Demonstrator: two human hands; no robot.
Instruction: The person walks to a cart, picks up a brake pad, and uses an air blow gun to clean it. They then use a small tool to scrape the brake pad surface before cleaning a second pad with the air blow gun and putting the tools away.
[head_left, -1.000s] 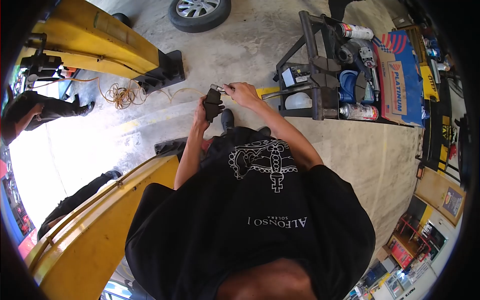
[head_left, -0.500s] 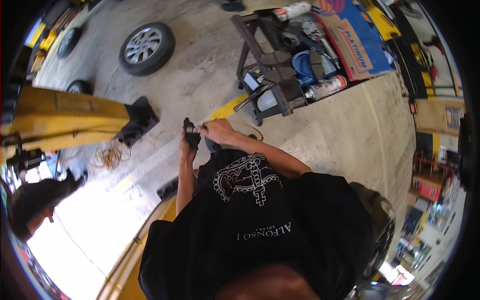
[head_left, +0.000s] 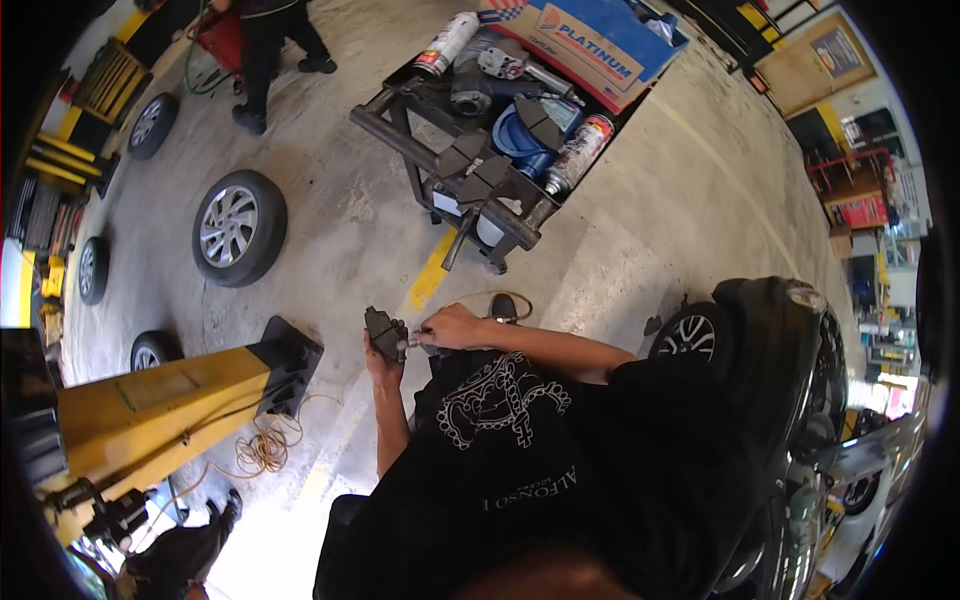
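In my left hand [head_left: 384, 362] is a dark brake pad [head_left: 381, 332], held upright with the fingers round its lower part. My right hand [head_left: 452, 327] is closed just to the right of it, pinching a small pale object [head_left: 412, 341] near the pad's edge; what it is cannot be made out. Beyond my hands stands a dark metal cart [head_left: 420, 155]. It carries more brake pads [head_left: 484, 178], a blue container [head_left: 517, 135], a power tool [head_left: 470, 98], two spray cans [head_left: 580, 153] and a blue and orange box [head_left: 585, 52].
A yellow lift arm [head_left: 165, 405] and a coiled hose [head_left: 264, 450] lie at the left. Several wheels [head_left: 238, 228] rest on the floor. A dark car [head_left: 745, 340] is at the right. One person [head_left: 262, 60] stands at the upper left, another [head_left: 185, 550] at the lower left.
The view has turned, so cart and wheels sit elsewhere in it and the car has come into view. The pad now shows its broad face. Both hands keep their hold.
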